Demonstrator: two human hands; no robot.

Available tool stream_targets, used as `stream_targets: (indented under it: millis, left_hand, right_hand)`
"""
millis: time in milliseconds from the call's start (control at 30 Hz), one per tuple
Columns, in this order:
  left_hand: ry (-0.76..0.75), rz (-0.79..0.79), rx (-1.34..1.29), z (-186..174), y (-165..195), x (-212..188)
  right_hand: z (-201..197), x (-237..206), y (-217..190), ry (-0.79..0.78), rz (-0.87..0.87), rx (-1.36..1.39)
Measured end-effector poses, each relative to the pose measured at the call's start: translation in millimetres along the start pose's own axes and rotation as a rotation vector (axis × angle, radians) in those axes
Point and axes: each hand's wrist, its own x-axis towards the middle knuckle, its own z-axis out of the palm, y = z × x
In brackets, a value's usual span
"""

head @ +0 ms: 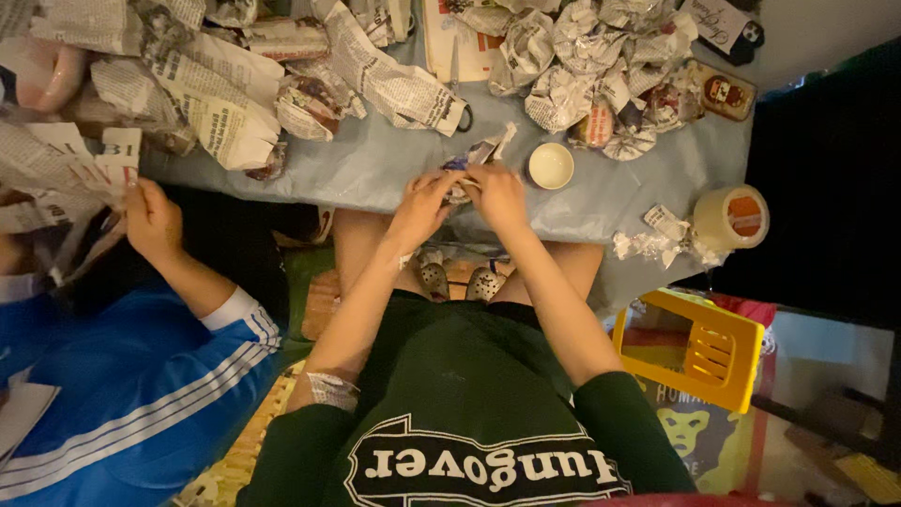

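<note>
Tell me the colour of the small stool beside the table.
The stool is yellow, seen clearly in the head view, at the lower right.

— From where did the camera look?
— It sat on the person's head; it faced straight down, close over the table; it was the only view.

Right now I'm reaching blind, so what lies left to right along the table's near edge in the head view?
Neighbour's hand → left hand → right hand → small round white cup → crumpled paper scrap → beige tape roll.
</note>
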Motion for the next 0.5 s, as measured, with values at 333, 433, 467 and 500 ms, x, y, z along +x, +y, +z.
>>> stream_targets:
  millis: [333,433,467,500]
  left_hand:
    - [-0.008,0.015,0.115,-6,3,7]
    - [-0.101,-0.031,0.093,-13,1,17]
    - [-0.134,-0.041,0.09,-16,0,20]
    - [-0.17,-0.051,0.085,-18,-1,23]
  right_hand:
    - [-10,-13,9,-0.061,-0.304,0.017]
    - [-34,-27,19,0.039,-0.292,0.083]
    - [-41,-31,23,0.088,-0.283,0.06]
    - [-46,-37,26,0.081,-0.248,0.052]
